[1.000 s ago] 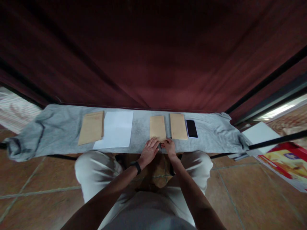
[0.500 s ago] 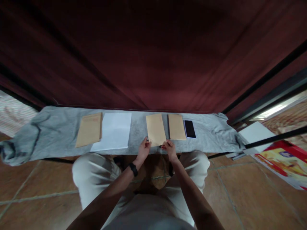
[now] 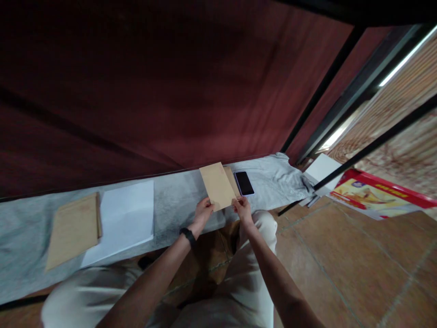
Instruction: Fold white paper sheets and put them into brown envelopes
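A tan paper envelope (image 3: 217,186) is held by its near corners between my two hands. My left hand (image 3: 204,211) pinches the near left corner, with a dark band on that wrist. At the near right corner, my right hand (image 3: 242,209) grips the same envelope. Beneath its right side, another stack of tan envelopes (image 3: 232,180) on the grey cloth is partly covered. Just right of that stack lies a phone (image 3: 245,183) with a dark screen.
On the left of the grey cloth (image 3: 174,196), white paper sheets (image 3: 123,214) lie partly under larger tan envelopes (image 3: 75,228). A dark red curtain (image 3: 205,114) hangs behind. Black poles (image 3: 324,86) and a red and yellow box (image 3: 375,196) stand at the right.
My hands have moved the envelope to the right, so it now overlaps the right-hand stack. The head view has turned to the right.
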The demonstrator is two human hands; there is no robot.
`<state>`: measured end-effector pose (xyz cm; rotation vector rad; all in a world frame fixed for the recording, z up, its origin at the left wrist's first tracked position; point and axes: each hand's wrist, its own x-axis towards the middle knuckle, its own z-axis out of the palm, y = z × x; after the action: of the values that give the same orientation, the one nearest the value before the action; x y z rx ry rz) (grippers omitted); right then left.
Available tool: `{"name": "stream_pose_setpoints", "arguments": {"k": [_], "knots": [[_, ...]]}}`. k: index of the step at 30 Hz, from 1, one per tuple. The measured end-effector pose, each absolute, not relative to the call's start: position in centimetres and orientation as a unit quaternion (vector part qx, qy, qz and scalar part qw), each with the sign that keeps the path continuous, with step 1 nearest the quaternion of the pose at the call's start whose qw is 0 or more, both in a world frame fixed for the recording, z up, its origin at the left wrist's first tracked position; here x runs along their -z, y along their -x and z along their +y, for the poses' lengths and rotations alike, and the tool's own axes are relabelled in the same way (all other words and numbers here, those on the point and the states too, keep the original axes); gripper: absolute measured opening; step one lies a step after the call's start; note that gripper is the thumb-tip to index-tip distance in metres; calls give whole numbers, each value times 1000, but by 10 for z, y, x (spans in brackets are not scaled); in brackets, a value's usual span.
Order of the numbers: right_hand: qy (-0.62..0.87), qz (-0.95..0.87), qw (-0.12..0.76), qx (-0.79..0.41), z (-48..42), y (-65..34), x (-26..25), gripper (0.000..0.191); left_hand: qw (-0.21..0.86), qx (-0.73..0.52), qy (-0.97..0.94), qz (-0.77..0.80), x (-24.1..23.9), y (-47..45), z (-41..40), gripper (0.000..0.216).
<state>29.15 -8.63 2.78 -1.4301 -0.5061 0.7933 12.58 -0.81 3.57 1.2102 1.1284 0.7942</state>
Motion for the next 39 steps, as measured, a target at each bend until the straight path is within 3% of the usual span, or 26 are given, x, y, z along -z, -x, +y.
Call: {"name": "stream_pose_setpoints", "arguments": {"k": [15, 31, 39], "knots": [[606, -195, 687, -350, -96, -332, -3, 40, 589, -306, -534, 525, -28, -173, 14, 29], [681, -247, 619, -303, -101, -327, -2, 42, 601, -327, -485, 544, -21, -175, 17, 18], [695, -257, 605, -291, -101, -324, -11, 41, 591, -322, -483, 560, -20, -177, 19, 23]]}}
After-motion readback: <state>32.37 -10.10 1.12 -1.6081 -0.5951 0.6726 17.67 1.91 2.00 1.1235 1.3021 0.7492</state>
